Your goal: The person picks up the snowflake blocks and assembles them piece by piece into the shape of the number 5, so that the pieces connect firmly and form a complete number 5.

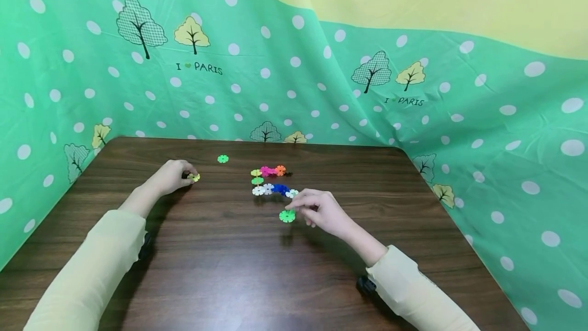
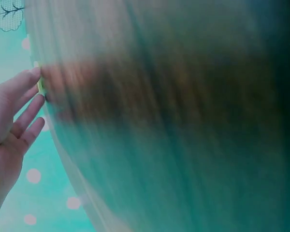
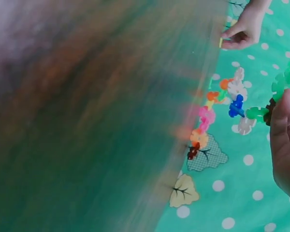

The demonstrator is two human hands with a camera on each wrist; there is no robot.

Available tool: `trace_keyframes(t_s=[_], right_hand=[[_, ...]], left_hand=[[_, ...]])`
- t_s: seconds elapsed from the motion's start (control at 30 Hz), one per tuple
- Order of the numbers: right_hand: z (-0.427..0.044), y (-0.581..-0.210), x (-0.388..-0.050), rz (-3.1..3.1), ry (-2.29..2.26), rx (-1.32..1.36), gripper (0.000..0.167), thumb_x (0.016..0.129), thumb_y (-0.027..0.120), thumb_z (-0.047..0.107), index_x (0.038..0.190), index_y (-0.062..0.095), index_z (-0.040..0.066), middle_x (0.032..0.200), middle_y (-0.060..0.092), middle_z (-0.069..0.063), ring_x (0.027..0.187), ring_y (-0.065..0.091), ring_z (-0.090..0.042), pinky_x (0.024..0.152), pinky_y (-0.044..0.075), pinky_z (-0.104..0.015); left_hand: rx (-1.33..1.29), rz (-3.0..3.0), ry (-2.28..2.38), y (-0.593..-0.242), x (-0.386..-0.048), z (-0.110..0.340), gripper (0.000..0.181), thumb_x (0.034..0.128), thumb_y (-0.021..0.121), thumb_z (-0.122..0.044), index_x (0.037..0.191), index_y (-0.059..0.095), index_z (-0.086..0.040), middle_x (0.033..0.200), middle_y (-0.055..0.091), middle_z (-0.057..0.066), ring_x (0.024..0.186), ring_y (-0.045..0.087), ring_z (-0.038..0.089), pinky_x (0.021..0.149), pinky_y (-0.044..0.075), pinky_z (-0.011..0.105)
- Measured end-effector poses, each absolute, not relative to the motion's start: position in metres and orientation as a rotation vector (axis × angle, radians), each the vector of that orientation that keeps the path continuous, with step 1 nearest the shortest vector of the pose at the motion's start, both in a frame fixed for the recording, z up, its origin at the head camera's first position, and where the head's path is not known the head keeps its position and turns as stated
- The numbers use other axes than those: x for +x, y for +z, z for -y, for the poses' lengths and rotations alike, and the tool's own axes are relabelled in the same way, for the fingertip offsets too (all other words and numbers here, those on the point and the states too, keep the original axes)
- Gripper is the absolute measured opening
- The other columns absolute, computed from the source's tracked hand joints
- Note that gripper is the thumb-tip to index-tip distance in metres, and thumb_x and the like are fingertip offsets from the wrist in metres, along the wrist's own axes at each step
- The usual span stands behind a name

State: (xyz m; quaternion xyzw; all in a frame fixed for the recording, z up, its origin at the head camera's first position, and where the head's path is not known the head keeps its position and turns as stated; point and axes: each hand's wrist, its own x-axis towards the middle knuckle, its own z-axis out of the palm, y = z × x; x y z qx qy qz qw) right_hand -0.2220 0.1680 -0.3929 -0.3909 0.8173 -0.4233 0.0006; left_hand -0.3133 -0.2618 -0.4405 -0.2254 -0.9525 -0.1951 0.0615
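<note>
A chain of interlocking plastic snowflake discs stands over the table's middle: yellow, pink and orange discs (image 1: 280, 170) at the back, white discs and a blue disc (image 1: 281, 189) in front. My right hand (image 1: 323, 211) pinches the chain's near right end between thumb and fingers. A bright green disc (image 1: 287, 216) sticks out from those fingertips, over its shadow. In the right wrist view, a brown disc (image 3: 269, 112) shows beside the fingers, which partly cover this end. At the left, my left hand (image 1: 172, 176) pinches a yellow snowflake disc (image 1: 195, 178), seen edge-on in the left wrist view.
A loose green disc (image 1: 222, 159) lies near the back of the dark wooden table (image 1: 206, 280). Behind the table hangs a green and yellow cloth (image 1: 257, 86) with white dots and printed trees. Both sleeves end at dark wrist straps.
</note>
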Motion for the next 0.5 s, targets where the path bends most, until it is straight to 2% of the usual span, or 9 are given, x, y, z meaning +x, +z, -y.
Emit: trace_keyframes(t_s=[0.13, 0.3, 0.4, 0.5], right_hand=[[-0.168, -0.391, -0.222, -2.571, -1.335, -1.159, 0.02, 0.089, 0.063, 0.003, 0.103, 0.073, 0.013, 0.107, 0.062, -0.001, 0.052, 0.054, -0.013, 0.042, 0.049, -0.025], [-0.168, -0.389, -0.221, -2.568, -1.331, -1.117, 0.023, 0.088, 0.062, -0.002, 0.108, 0.07, 0.007, 0.111, 0.061, -0.006, 0.058, 0.058, -0.027, 0.043, 0.05, -0.026], [-0.166, -0.384, -0.217, -2.555, -1.33, -1.106, 0.027, 0.085, 0.062, -0.007, 0.111, 0.068, 0.002, 0.114, 0.059, -0.013, 0.063, 0.059, -0.032, 0.045, 0.052, -0.03], [-0.162, -0.373, -0.21, -2.536, -1.327, -1.098, 0.03, 0.083, 0.065, -0.008, 0.112, 0.066, 0.0, 0.115, 0.059, -0.015, 0.064, 0.06, -0.031, 0.047, 0.053, -0.031]], left_hand=[[-0.664, 2.897, -0.648, -0.437, -0.309, 0.257, 0.015, 0.0802, 0.071, -0.005, 0.095, 0.07, -0.002, 0.094, 0.068, 0.012, 0.088, 0.063, 0.03, 0.078, 0.051, 0.047], [-0.68, 2.862, -0.72, -0.432, -0.306, 0.248, 0.018, 0.0806, 0.071, -0.006, 0.098, 0.069, -0.002, 0.098, 0.068, 0.012, 0.089, 0.065, 0.029, 0.079, 0.052, 0.047], [-0.694, 2.829, -0.757, -0.429, -0.303, 0.243, 0.018, 0.0801, 0.072, -0.007, 0.097, 0.069, -0.003, 0.098, 0.068, 0.011, 0.088, 0.065, 0.028, 0.079, 0.052, 0.046], [-0.705, 2.793, -0.789, -0.426, -0.3, 0.236, 0.017, 0.0795, 0.073, -0.008, 0.096, 0.07, -0.004, 0.096, 0.068, 0.01, 0.085, 0.065, 0.025, 0.076, 0.053, 0.043]])
